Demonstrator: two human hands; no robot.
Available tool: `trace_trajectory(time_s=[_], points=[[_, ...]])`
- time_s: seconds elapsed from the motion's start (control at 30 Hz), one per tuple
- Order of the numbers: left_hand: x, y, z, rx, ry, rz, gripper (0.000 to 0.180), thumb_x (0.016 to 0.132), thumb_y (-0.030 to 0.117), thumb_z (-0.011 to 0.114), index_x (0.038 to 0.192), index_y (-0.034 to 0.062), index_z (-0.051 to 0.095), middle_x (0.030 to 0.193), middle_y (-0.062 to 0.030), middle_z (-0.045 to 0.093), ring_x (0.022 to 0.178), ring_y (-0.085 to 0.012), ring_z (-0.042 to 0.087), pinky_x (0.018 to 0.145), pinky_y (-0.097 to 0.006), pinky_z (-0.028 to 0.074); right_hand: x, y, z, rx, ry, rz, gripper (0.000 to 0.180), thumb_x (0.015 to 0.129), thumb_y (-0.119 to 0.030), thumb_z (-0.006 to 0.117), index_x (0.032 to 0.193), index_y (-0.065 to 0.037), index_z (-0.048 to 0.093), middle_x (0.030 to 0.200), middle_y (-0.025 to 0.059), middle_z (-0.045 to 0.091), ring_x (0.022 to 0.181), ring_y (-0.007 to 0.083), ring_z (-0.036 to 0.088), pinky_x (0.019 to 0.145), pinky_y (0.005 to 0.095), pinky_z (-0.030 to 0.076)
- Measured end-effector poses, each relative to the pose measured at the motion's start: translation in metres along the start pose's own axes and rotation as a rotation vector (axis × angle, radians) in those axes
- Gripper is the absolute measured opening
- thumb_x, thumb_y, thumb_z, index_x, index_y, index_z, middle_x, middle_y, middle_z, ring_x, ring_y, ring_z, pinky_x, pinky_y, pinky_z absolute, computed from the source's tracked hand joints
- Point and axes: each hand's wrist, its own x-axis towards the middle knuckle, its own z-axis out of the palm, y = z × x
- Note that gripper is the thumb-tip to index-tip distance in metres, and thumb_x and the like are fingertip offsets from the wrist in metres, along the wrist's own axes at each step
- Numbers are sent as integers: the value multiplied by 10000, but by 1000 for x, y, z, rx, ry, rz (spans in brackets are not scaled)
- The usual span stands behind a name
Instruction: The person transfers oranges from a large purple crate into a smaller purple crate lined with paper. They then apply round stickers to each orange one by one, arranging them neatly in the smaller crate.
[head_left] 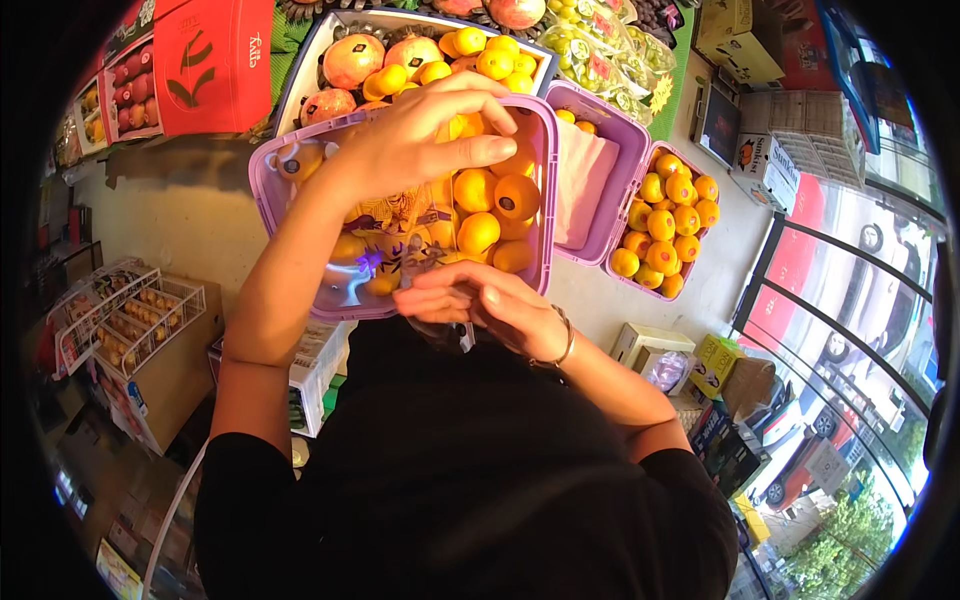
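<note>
A purple plastic basket (548,170) stands in front of me with several orange citrus fruits (478,232) in it, and a clear, printed plastic bag (400,225) lies among them. Above the basket's far part hovers my left hand (435,140), thumb and fingers apart, with nothing visible between them. My right hand (510,312), a bracelet on its wrist, hangs over the near rim with fingers stretched out. A bit of clear plastic shows below its fingers; whether they touch it I cannot tell.
Beyond the basket is a box of pomegranates and yellow-orange citrus (412,55). A second purple basket (630,150) with a pink liner stands to the right, beside a tray of orange fruits (662,225). Far left is a red carton (215,70); a wire rack (145,315) stands lower left.
</note>
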Motion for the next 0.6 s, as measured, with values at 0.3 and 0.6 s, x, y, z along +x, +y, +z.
trace_trajectory(time_s=[0.3, 0.6], points=[[-18, -28, -27, 506, -136, 105, 372, 819, 90, 617, 1189, 125, 599, 1483, -84, 396, 1348, -289, 402, 980, -386, 431, 23, -8, -51, -2519, 142, 89, 370, 852, -302, 595, 1169, -112, 586, 1279, 133, 503, 1286, 351, 391, 963, 520, 360], [-1, 11, -13, 798, -148, -165, 308, 814, 305, 689, 902, 32, 579, 1200, -80, 563, 983, -300, 605, 811, -394, 487, 42, -6, -46, -2588, 92, 297, 569, 776, -498, 655, 1153, -72, 628, 1268, 122, 503, 1231, 334, 397, 941, 528, 367]])
